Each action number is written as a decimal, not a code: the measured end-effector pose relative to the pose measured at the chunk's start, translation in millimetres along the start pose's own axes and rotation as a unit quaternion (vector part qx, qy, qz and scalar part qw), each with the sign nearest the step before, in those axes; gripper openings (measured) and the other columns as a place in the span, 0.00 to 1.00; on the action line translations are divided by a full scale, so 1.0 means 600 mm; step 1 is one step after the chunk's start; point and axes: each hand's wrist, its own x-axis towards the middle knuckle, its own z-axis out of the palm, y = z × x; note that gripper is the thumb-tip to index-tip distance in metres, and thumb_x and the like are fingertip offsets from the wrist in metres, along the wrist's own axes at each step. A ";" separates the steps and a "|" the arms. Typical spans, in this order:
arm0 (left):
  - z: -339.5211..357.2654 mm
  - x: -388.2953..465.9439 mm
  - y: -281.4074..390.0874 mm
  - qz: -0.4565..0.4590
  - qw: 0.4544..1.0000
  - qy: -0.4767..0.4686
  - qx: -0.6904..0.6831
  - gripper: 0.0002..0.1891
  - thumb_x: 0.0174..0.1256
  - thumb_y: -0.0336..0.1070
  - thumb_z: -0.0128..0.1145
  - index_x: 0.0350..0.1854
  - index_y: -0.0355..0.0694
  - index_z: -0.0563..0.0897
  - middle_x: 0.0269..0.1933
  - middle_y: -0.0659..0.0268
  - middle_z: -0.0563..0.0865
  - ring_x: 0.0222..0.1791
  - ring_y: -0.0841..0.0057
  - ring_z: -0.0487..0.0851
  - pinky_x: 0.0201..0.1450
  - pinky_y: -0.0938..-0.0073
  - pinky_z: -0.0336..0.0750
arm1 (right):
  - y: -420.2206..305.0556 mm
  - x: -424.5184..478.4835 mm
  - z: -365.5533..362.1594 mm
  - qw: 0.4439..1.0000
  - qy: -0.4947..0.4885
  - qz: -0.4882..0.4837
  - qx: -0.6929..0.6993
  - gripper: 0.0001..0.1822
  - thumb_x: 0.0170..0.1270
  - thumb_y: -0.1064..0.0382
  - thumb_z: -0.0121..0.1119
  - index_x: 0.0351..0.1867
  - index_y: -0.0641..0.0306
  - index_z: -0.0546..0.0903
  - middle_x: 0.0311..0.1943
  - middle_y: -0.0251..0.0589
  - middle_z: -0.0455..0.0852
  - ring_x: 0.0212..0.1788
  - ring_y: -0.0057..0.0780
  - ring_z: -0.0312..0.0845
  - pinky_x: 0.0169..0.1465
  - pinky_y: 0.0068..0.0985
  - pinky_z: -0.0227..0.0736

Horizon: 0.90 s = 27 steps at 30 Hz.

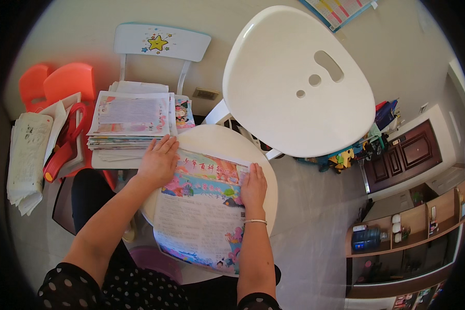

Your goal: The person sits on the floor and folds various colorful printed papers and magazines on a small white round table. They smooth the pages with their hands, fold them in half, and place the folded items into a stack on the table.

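Note:
A colourful printed children's newspaper (199, 209) lies on a round white seat or tabletop (269, 186) before me, its near end reaching the rim by my lap. Pictures of sea animals decorate it, and large writing runs across its upper part. My left hand (159, 161) rests flat at the paper's upper left edge, fingers stretched out, close beside a stack of similar newspapers (131, 116). At the upper right edge lies my right hand (254, 185), fingers extended along the paper. Whether any fingertips reach under the sheet is hidden.
The stack sits on a small white chair with a star-printed backrest (162, 42). Red plastic chairs (69, 81) at the left carry folded papers (29, 155) and a red tool (64, 151). A large white seat (298, 81) rises beyond. A purple basin (155, 261) stands below.

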 end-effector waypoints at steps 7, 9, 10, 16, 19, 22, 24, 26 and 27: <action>-0.048 -0.083 0.059 0.127 0.985 -0.100 -0.059 0.26 0.70 0.44 0.53 0.66 0.34 0.75 0.70 0.56 0.74 0.75 0.63 0.64 0.78 0.55 0.53 | -0.004 -0.004 0.002 0.999 0.004 0.026 -0.030 0.25 0.73 0.57 0.46 0.68 0.63 0.72 0.70 0.42 0.72 0.74 0.40 0.62 0.76 0.40 0.53; -0.054 -0.110 0.078 0.135 0.980 -0.117 -0.085 0.28 0.70 0.46 0.53 0.68 0.34 0.73 0.72 0.56 0.72 0.76 0.64 0.62 0.79 0.57 0.51 | -0.006 -0.006 0.000 0.999 0.010 0.015 -0.037 0.25 0.73 0.57 0.46 0.68 0.63 0.72 0.70 0.43 0.72 0.74 0.41 0.62 0.75 0.40 0.53; -0.056 -0.118 0.085 0.139 0.982 -0.112 -0.065 0.30 0.70 0.47 0.54 0.69 0.34 0.72 0.73 0.56 0.71 0.77 0.64 0.61 0.79 0.58 0.51 | -0.012 -0.006 -0.003 0.999 0.006 0.024 -0.044 0.24 0.72 0.58 0.48 0.67 0.64 0.73 0.69 0.45 0.72 0.72 0.42 0.64 0.74 0.40 0.55; -0.027 -0.085 0.077 0.125 0.985 -0.116 -0.016 0.33 0.68 0.47 0.54 0.72 0.33 0.68 0.75 0.54 0.66 0.78 0.62 0.59 0.80 0.57 0.48 | -0.126 -0.013 0.001 0.999 -0.015 -0.039 0.019 0.24 0.68 0.62 0.53 0.64 0.71 0.74 0.68 0.54 0.73 0.70 0.47 0.67 0.72 0.41 0.60; -0.025 -0.074 0.071 0.116 0.984 -0.132 0.017 0.32 0.70 0.47 0.50 0.73 0.33 0.67 0.76 0.55 0.66 0.79 0.64 0.57 0.81 0.59 0.46 | -0.254 -0.068 0.005 0.992 -0.020 -0.110 0.058 0.25 0.71 0.62 0.50 0.68 0.70 0.70 0.70 0.57 0.69 0.72 0.48 0.63 0.74 0.40 0.57; -0.035 -0.069 0.073 0.135 0.978 -0.139 0.074 0.30 0.73 0.45 0.43 0.73 0.35 0.67 0.76 0.59 0.67 0.78 0.66 0.59 0.80 0.61 0.47 | -0.282 -0.102 0.025 0.980 -0.015 -0.093 0.175 0.26 0.72 0.60 0.50 0.68 0.70 0.70 0.71 0.55 0.68 0.73 0.47 0.62 0.74 0.41 0.56; -0.022 -0.071 0.071 0.122 0.985 -0.118 0.041 0.30 0.73 0.46 0.45 0.73 0.35 0.67 0.76 0.58 0.67 0.78 0.66 0.59 0.80 0.61 0.47 | -0.269 -0.114 0.016 0.984 -0.003 -0.097 0.146 0.25 0.72 0.60 0.51 0.67 0.70 0.71 0.69 0.53 0.71 0.71 0.47 0.65 0.74 0.40 0.57; -0.019 -0.074 0.069 0.114 0.988 -0.107 0.021 0.30 0.73 0.46 0.46 0.73 0.35 0.68 0.76 0.58 0.67 0.78 0.66 0.59 0.80 0.60 0.48 | -0.248 -0.120 0.003 0.987 -0.002 -0.113 0.115 0.25 0.71 0.60 0.52 0.66 0.70 0.72 0.68 0.52 0.72 0.70 0.47 0.67 0.74 0.40 0.57; -0.026 -0.074 0.072 0.115 0.987 -0.108 0.016 0.30 0.73 0.46 0.47 0.73 0.35 0.68 0.76 0.58 0.67 0.78 0.66 0.59 0.80 0.60 0.48 | -0.231 -0.123 -0.006 0.988 -0.007 -0.123 0.098 0.25 0.71 0.60 0.52 0.66 0.70 0.72 0.68 0.52 0.72 0.70 0.47 0.67 0.74 0.40 0.57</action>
